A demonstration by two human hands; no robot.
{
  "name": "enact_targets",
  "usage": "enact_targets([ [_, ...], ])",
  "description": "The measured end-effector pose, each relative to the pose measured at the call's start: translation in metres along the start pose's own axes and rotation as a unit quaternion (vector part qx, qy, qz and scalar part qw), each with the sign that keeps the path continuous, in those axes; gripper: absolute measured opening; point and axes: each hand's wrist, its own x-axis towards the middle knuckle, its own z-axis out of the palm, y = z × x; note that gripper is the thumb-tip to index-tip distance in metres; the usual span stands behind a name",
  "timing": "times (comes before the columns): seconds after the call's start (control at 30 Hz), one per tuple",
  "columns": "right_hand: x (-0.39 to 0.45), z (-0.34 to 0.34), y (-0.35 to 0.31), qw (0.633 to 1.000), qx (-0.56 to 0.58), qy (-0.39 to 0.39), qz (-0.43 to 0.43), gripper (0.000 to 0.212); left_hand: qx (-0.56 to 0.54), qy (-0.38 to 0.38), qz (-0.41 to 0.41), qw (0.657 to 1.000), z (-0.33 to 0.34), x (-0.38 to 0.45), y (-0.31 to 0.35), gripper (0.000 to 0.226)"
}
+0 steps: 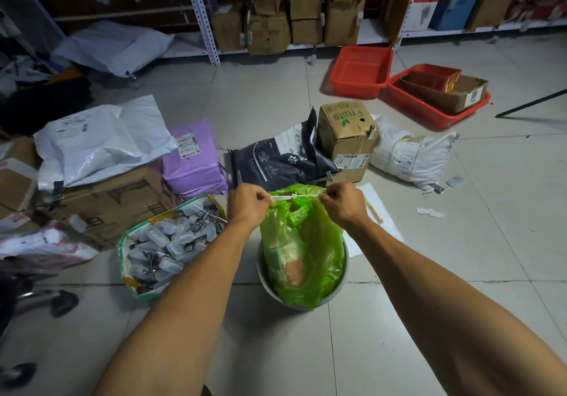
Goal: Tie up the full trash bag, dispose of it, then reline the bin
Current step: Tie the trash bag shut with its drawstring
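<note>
Above the round grey bin [343,268]: crinkled translucent green trash bag [302,254], neck cinched by thin white string [294,196]; left hand [250,204] and right hand [343,202] each pinching a string end, pulled taut.

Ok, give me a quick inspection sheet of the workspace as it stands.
Surface: tiled floor, littered.
Job's things: green trash bag sits in the white bin, neck gathered, white drawstring pulled taut.
Clutter: box of small clear cases, purple parcel, Fruits carton, red baskets.
Hands: left hand and right hand each pinch a drawstring end.
Cables: nothing seen.
Surroundings: shelving with cartons.
</note>
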Motion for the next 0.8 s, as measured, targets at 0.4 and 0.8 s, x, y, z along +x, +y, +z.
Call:
enact_targets([
  [0.4,0.000,0.012,-0.014,0.995,-0.048,-0.019,-0.087,0.048,-0.095,-0.058,-0.003,0.994,-0.002,-0.001,0.002,0.029],
  [0.8,-0.003,0.036,-0.027,0.962,-0.167,-0.095,-0.195,0.026,-0.079,-0.085,0.028,0.993,-0.009,0.002,-0.010,0.026],
])
